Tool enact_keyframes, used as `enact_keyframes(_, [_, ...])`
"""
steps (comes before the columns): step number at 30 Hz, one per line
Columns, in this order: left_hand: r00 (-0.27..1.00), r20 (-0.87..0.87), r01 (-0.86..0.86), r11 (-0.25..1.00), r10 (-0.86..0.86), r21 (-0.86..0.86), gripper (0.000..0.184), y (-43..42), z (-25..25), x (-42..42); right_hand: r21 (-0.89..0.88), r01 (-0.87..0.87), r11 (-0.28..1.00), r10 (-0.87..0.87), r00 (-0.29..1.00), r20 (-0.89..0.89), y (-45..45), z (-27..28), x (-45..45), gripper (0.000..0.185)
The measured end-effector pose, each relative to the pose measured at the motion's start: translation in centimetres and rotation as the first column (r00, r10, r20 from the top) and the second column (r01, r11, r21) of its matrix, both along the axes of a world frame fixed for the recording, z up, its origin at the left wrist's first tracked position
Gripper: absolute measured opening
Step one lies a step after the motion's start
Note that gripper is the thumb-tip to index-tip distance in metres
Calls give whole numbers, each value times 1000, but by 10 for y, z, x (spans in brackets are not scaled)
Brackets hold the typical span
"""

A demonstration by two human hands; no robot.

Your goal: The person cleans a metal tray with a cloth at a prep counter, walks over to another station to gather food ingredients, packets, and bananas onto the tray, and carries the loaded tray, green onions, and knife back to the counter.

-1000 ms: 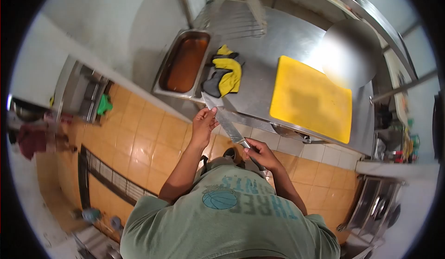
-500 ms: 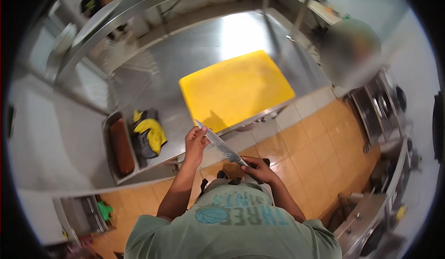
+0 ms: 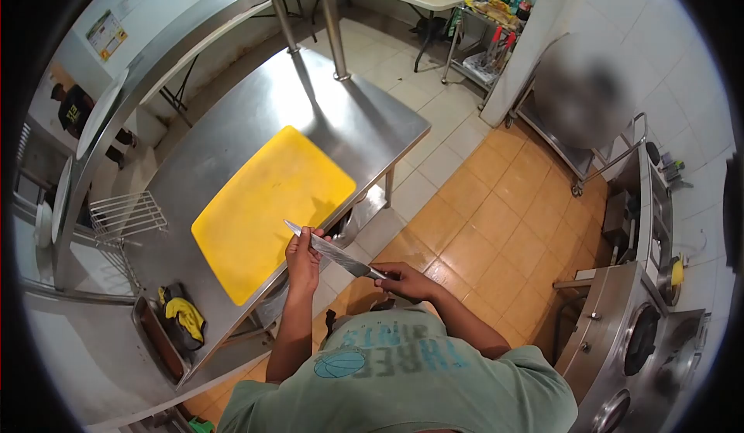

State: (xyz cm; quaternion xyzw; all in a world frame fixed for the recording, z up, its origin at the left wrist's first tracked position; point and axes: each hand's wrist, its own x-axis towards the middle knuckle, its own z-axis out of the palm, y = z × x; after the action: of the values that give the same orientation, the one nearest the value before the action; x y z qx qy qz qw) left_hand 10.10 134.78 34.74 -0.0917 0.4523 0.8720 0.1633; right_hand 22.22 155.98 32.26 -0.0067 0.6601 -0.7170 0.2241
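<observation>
A long knife [image 3: 335, 255] lies across the space between my two hands, its tip pointing up and left over the front edge of a yellow cutting board [image 3: 271, 208]. My right hand [image 3: 404, 281] is closed around the knife's handle. Near the tip, my left hand [image 3: 304, 256] pinches the blade between thumb and fingers. The board rests on a steel table [image 3: 209, 154]. At the table's left end, a yellow and grey cloth or glove [image 3: 183, 318] lies beside a metal tray [image 3: 159, 340] with brown contents.
A wire rack [image 3: 128, 214] stands on the table's left side. Metal posts [image 3: 332, 26] rise at its far side. A wheeled cart [image 3: 554, 142] is at the right, above a stove [image 3: 608, 324]. A person in dark clothes [image 3: 77, 111] is at the far left.
The view has swung to the right, so the board, cloth and tray appear farther left, and the stove and cart have come into fuller view. Both hands still hold the knife.
</observation>
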Motion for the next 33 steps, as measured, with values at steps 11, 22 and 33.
enact_keyframes(11, [999,11,46,998,-46,-32,11,69,-35,-2,-241,-125,962,137,990,33,78,3,-49,56])
enact_keyframes(22, [986,104,-139,989,133,53,6,51,-16,-98,-358,-145,922,200,972,121,60,20,-126,58])
enact_keyframes(33, [929,-128,-331,935,347,128,8,-44,39,-130,-234,-398,887,418,907,41,10,31,-180,34])
